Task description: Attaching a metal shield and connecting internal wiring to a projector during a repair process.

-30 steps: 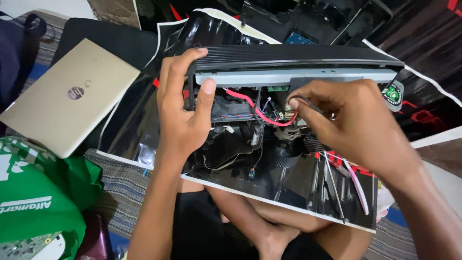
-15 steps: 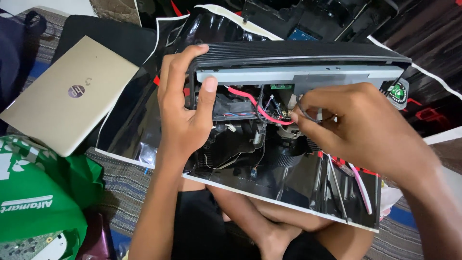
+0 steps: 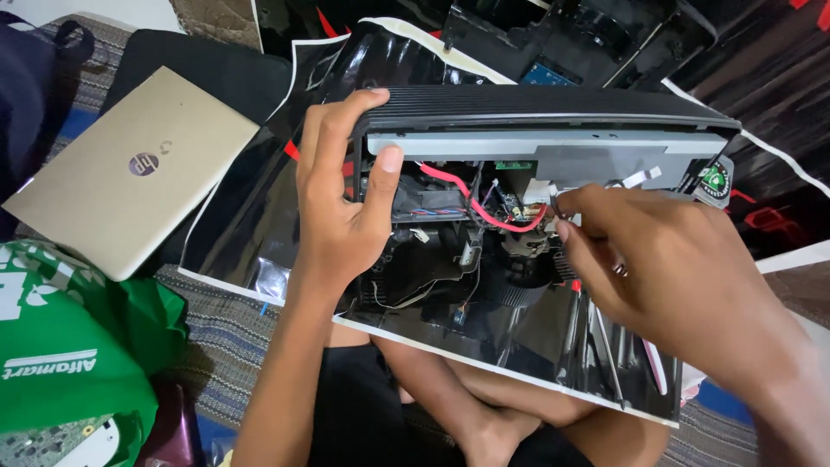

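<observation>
A black device with a ribbed top and grey front strip (image 3: 553, 130) stands opened on a glossy black sheet (image 3: 259, 207), its inside showing. My left hand (image 3: 341, 207) grips the device's left end, fingers over the top and thumb on the grey strip. My right hand (image 3: 674, 277) reaches into the open middle, its fingertips pinching small wires beside a red cable (image 3: 484, 212) and a little circuit board (image 3: 510, 203). What exactly the fingertips hold is too small to tell.
A closed gold laptop (image 3: 130, 169) lies at the left on a dark case. A green bag (image 3: 60, 346) sits at the lower left. Screwdrivers (image 3: 605, 346) rest on the sheet under my right wrist. Black housing parts (image 3: 588, 35) lie behind the device. My crossed legs are below.
My right hand has shifted slightly left and its fingertips have closed on the wires near the red cable. The left hand keeps its grip on the device.
</observation>
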